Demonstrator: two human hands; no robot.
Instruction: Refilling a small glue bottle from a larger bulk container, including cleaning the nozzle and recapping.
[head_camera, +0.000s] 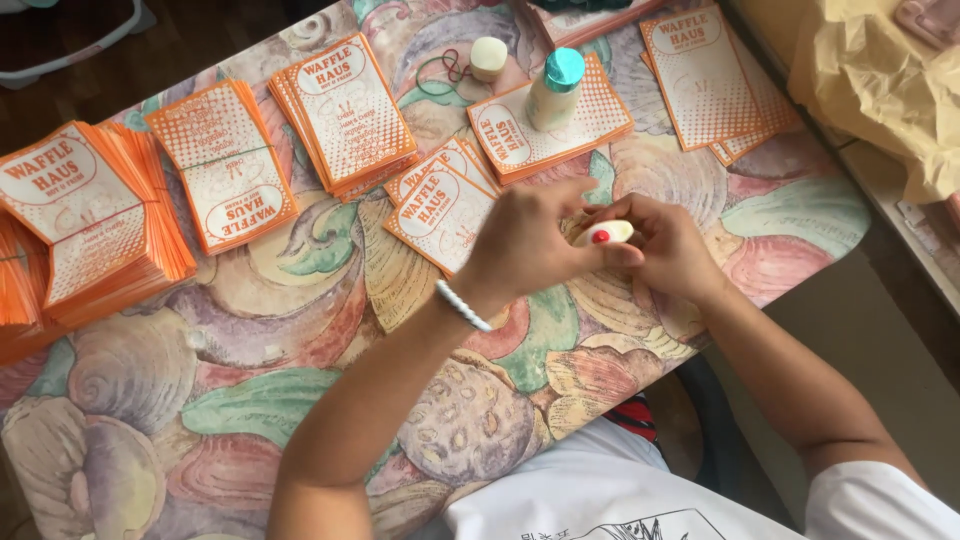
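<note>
Left hand (525, 245) and right hand (668, 250) both grip a small white tube (605, 234) above the patterned surface (300, 330); orange cards (442, 212) lie just beyond. A steady two-handed grip seems best.

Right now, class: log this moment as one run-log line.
left hand: on white tube | right hand: on white tube | nearby: orange cards, bottle | surface: patterned table
</note>
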